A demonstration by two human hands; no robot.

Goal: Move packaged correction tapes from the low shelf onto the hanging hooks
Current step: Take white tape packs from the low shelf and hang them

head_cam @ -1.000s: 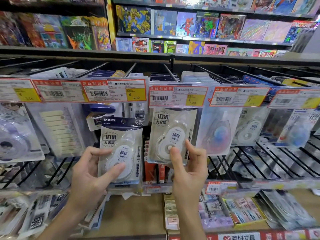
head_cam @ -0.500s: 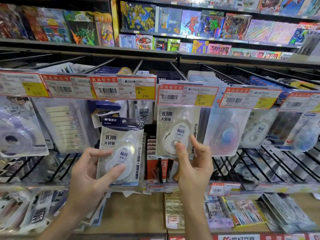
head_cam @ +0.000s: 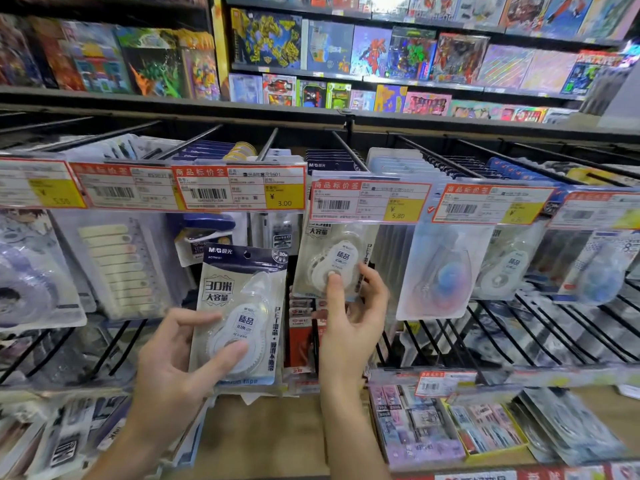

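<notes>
Left hand (head_cam: pixel 173 362) grips correction tape pack (head_cam: pixel 239 317); right hand (head_cam: pixel 353 317) pinches hanging pack (head_cam: pixel 332 261).

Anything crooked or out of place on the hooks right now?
The pack in the right hand sits tilted under the 5.80 tag, its top hidden, so I cannot tell if it is hooked. The left hand holds another pack off the hooks.
</notes>
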